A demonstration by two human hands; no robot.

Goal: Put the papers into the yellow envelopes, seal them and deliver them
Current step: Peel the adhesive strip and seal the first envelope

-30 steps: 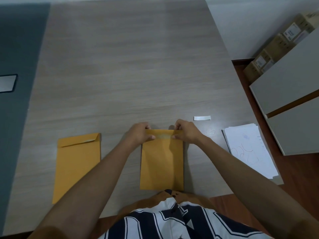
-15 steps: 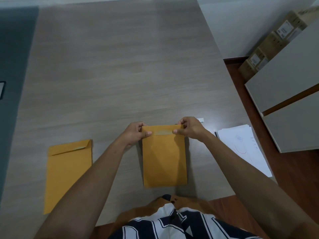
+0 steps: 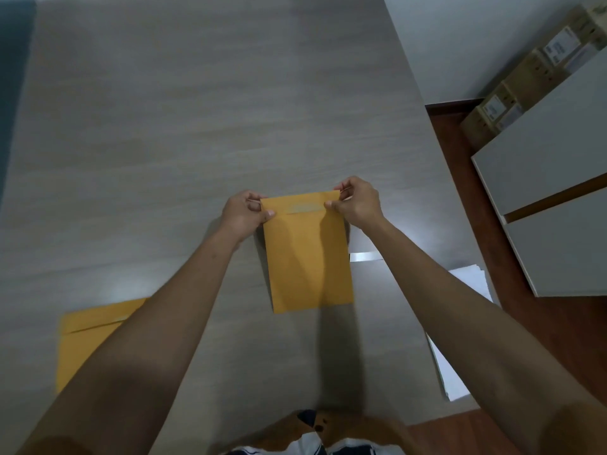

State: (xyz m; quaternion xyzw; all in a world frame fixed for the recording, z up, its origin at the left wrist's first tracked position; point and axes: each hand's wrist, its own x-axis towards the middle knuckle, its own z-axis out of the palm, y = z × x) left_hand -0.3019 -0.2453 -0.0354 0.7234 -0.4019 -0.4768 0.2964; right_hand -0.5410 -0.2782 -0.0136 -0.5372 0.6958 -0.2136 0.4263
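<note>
Hands point(image 3: 303, 208) pinch envelope point(image 3: 308, 257) — top corners.

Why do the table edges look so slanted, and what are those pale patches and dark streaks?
Head view: the wide-angle lens splays the table edges outward; pale glare patches sit near the left forearm; the held envelope carries soft shadows and casts one toward the viewer; the second envelope and paper stack near the frame edges look soft, slightly blurred.

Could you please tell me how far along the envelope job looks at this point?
Done: the held envelope has its flap folded down. In hand: left hand and right hand pinch its top corners, lifted off the table. Left: delivery, the second envelope, flap unsealed, and the paper stack.
</note>
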